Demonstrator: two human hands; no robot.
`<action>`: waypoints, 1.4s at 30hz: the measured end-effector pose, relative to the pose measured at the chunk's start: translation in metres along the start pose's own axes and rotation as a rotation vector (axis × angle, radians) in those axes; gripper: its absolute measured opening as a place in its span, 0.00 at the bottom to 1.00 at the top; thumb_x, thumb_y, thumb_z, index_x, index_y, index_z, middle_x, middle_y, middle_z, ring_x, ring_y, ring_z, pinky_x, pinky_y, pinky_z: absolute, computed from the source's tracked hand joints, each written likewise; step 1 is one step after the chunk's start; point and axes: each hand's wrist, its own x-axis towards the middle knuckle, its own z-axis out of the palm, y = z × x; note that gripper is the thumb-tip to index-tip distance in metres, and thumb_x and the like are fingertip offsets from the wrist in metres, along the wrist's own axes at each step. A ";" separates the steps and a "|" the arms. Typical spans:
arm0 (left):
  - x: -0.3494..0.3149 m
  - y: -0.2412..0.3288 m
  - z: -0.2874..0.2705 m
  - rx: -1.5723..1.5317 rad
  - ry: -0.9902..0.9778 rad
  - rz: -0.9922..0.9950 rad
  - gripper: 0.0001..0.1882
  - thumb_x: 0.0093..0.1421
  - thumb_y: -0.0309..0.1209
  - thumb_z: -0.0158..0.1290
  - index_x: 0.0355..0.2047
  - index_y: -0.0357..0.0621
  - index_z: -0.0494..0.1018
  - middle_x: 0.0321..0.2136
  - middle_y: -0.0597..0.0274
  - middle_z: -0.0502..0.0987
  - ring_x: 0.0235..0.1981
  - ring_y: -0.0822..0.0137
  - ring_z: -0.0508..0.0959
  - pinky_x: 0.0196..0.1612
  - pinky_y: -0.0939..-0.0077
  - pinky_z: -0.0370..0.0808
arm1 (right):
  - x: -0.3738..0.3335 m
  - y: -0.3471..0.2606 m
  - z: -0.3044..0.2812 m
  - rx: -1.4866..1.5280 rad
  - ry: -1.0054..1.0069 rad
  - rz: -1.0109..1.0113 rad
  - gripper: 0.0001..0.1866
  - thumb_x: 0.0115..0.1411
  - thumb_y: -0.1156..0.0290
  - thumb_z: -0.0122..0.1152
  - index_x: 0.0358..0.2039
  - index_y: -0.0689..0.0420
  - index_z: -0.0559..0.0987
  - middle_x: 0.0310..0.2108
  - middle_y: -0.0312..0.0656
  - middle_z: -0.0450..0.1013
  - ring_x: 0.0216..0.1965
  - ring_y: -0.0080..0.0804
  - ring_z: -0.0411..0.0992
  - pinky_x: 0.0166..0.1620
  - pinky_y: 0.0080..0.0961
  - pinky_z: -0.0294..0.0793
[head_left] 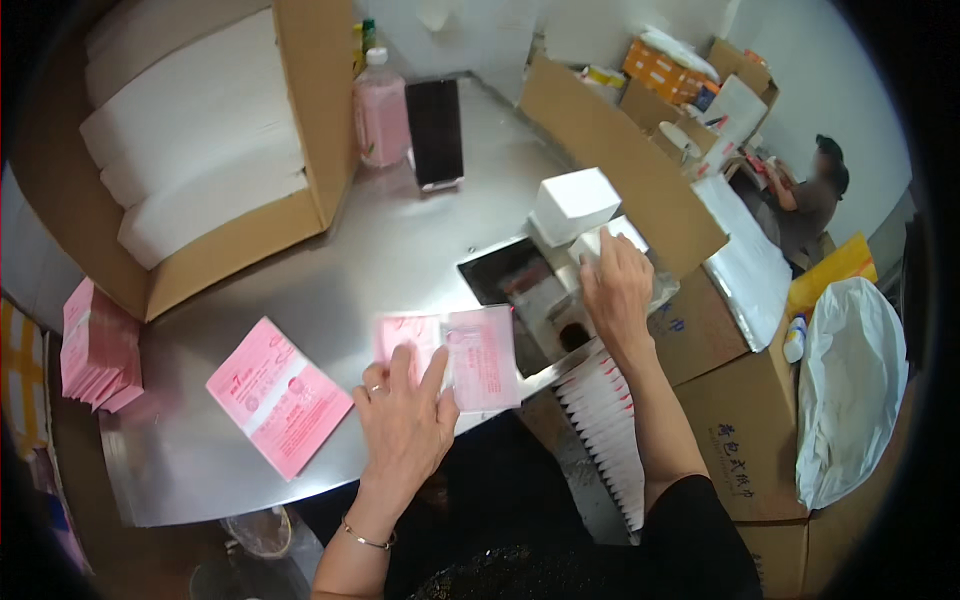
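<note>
My left hand (405,415), fingers spread, lies on a flat pink-and-white printed packet (400,333) at the front of the metal table. Against it, on the right, is a clear-looking pink printed sleeve (482,358). My right hand (622,295) reaches past the table opening, its fingers bent over a low white block (622,232) that looks like folded paper. A taller white block (578,203) stands just behind that one. Left of my left hand rests a stack of pink packets (280,398) with a white band across it. My right fingertips are partly hidden.
A dark rectangular opening (510,275) is cut in the metal table (300,290). A large carton (235,245) of white paper stacks stands at left, near more pink packets (100,345). Behind are a pink-liquid bottle (380,110) and a phone (436,135). Another person (810,195) sits far right.
</note>
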 end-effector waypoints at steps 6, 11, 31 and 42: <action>0.016 0.006 -0.008 0.085 -0.021 -0.055 0.25 0.55 0.47 0.61 0.48 0.46 0.75 0.47 0.50 0.70 0.43 0.51 0.68 0.45 0.56 0.64 | -0.017 0.047 0.031 0.075 -0.339 0.191 0.08 0.61 0.70 0.61 0.37 0.60 0.81 0.36 0.46 0.72 0.42 0.43 0.70 0.47 0.46 0.68; 0.014 0.009 -0.005 0.051 -0.052 -0.001 0.25 0.53 0.43 0.62 0.46 0.40 0.74 0.47 0.48 0.71 0.44 0.52 0.70 0.45 0.56 0.65 | -0.020 0.049 0.029 0.156 -0.136 0.137 0.12 0.59 0.76 0.58 0.43 0.61 0.81 0.38 0.49 0.75 0.42 0.47 0.72 0.46 0.42 0.71; -0.028 -0.022 -0.029 -0.148 0.020 0.077 0.17 0.49 0.22 0.58 0.42 0.40 0.76 0.37 0.52 0.70 0.39 0.55 0.69 0.43 0.59 0.65 | -0.030 -0.047 0.059 0.453 -0.808 0.197 0.13 0.62 0.70 0.51 0.34 0.67 0.78 0.31 0.60 0.77 0.38 0.58 0.78 0.47 0.48 0.77; -0.056 -0.094 -0.069 0.080 0.050 -0.373 0.15 0.52 0.21 0.53 0.42 0.41 0.71 0.42 0.50 0.73 0.49 0.48 0.69 0.65 0.43 0.52 | -0.019 0.040 0.030 -0.060 -0.094 0.027 0.08 0.60 0.69 0.61 0.36 0.60 0.79 0.28 0.42 0.73 0.37 0.41 0.72 0.44 0.41 0.67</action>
